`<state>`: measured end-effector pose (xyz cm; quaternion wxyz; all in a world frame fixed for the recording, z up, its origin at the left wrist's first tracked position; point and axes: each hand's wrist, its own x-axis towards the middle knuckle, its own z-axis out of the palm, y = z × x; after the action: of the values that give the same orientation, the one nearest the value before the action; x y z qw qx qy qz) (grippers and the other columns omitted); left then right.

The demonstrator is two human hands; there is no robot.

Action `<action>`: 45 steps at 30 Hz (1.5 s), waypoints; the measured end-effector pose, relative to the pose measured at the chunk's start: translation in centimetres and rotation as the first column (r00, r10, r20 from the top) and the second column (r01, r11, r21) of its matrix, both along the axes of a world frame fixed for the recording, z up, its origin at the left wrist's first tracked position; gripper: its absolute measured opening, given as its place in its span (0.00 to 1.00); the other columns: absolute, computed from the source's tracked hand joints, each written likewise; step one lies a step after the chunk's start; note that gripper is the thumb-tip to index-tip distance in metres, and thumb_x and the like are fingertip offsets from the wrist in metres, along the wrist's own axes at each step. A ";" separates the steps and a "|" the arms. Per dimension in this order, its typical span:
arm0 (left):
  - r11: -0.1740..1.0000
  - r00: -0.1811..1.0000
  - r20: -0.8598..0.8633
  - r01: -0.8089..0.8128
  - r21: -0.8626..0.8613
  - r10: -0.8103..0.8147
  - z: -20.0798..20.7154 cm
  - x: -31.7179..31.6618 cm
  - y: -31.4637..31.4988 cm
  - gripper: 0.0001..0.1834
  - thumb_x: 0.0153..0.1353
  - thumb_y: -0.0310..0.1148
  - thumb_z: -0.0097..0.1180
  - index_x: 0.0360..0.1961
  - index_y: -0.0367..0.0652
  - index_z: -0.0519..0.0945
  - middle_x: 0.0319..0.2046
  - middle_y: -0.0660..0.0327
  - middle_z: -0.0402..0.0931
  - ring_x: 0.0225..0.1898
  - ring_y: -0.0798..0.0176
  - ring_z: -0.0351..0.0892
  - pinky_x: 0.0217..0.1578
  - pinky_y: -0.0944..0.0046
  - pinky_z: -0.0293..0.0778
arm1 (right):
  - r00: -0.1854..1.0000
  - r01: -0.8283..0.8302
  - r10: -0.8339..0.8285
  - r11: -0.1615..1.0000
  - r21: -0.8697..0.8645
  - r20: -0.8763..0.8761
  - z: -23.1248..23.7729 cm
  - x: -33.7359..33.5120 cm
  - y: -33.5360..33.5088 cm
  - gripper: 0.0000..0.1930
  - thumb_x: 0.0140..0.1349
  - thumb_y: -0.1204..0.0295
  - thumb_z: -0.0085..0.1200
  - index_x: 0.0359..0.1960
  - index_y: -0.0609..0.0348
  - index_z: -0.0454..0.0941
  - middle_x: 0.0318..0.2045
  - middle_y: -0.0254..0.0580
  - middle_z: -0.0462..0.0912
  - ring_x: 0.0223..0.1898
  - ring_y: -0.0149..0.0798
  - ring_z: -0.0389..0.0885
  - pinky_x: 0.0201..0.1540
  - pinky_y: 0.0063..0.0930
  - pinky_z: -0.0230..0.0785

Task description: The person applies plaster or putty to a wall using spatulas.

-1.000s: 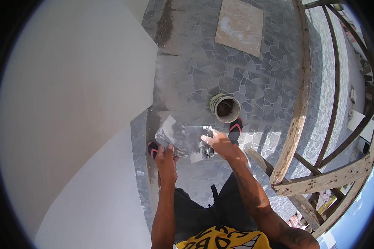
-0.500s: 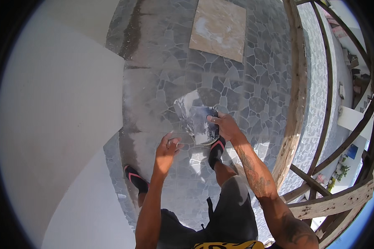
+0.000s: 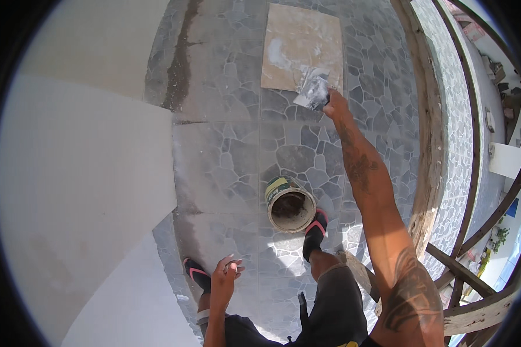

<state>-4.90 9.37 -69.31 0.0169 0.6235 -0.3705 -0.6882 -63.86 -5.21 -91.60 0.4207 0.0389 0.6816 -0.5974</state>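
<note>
My right hand (image 3: 336, 105) reaches far out and is closed on a broad putty knife (image 3: 312, 92). White paste is smeared over its blade, which is over the near right corner of a beige panel (image 3: 298, 43) on the floor. Whether a second blade lies under the first, I cannot tell. My left hand (image 3: 226, 274) is low in front of my left leg, holding nothing, its fingers loosely bent and apart with white specks on them. Between the hands stands a round bucket (image 3: 291, 209) with a pale, crusted rim and a dark inside, next to my right foot.
A white wall (image 3: 87, 173) rises along the left. Stone-patterned tiles (image 3: 301, 139) cover the floor, with a dusty strip beside the wall. On the right runs a wooden beam (image 3: 425, 115), with curved timber rails (image 3: 466, 144) beyond it.
My right hand has carried the putty knife forward from above the bucket to the beige panel. The bucket now shows. My left hand has drawn back lower.
</note>
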 end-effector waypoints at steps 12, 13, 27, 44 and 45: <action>0.901 0.916 -0.005 0.394 -0.183 -0.402 14.4 0.8 1.7 0.13 0.71 0.35 0.59 0.40 0.33 0.83 0.38 0.55 0.88 0.38 0.65 0.87 0.40 0.62 0.81 | 0.992 -0.097 0.093 0.995 0.036 0.090 24.5 30.8 23.1 0.09 0.69 0.74 0.57 0.46 0.68 0.81 0.36 0.45 0.87 0.31 0.32 0.84 0.29 0.26 0.75; 0.801 0.808 0.105 0.589 -0.111 -0.579 16.4 1.7 1.7 0.15 0.70 0.38 0.61 0.39 0.34 0.83 0.36 0.54 0.88 0.36 0.66 0.87 0.37 0.60 0.80 | 0.978 -0.197 0.191 0.978 0.068 0.086 28.5 34.4 26.1 0.10 0.70 0.70 0.58 0.46 0.64 0.82 0.33 0.43 0.87 0.28 0.32 0.84 0.29 0.26 0.74; 0.269 0.267 -0.052 0.908 -0.322 -0.962 37.3 4.2 14.2 0.17 0.73 0.38 0.50 0.55 0.40 0.80 0.48 0.40 0.82 0.51 0.33 0.81 0.53 0.46 0.76 | 0.854 -0.490 0.519 0.820 0.295 -0.023 54.5 50.7 47.5 0.15 0.71 0.69 0.47 0.50 0.62 0.82 0.35 0.53 0.88 0.40 0.52 0.88 0.45 0.41 0.77; -0.216 -0.166 0.162 0.902 -0.373 -0.973 31.9 2.2 21.6 0.20 0.73 0.39 0.49 0.52 0.32 0.81 0.41 0.43 0.85 0.43 0.44 0.87 0.45 0.53 0.78 | 0.957 0.063 -0.211 0.822 0.566 0.200 54.7 68.9 71.7 0.25 0.76 0.59 0.41 0.64 0.65 0.74 0.57 0.57 0.83 0.59 0.53 0.82 0.64 0.44 0.71; -0.206 -0.168 0.123 0.868 -0.451 -0.978 32.4 1.8 23.8 0.20 0.73 0.39 0.49 0.52 0.32 0.81 0.41 0.43 0.85 0.43 0.44 0.87 0.45 0.53 0.78 | 0.787 0.530 -0.573 0.817 0.226 0.226 54.1 70.2 72.4 0.27 0.76 0.58 0.41 0.66 0.68 0.70 0.62 0.58 0.78 0.63 0.53 0.77 0.67 0.47 0.68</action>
<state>-3.08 33.14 -36.91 -0.3324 0.0051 -0.8287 -0.4502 6.36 67.23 -37.50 0.3165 0.3537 0.6157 -0.6290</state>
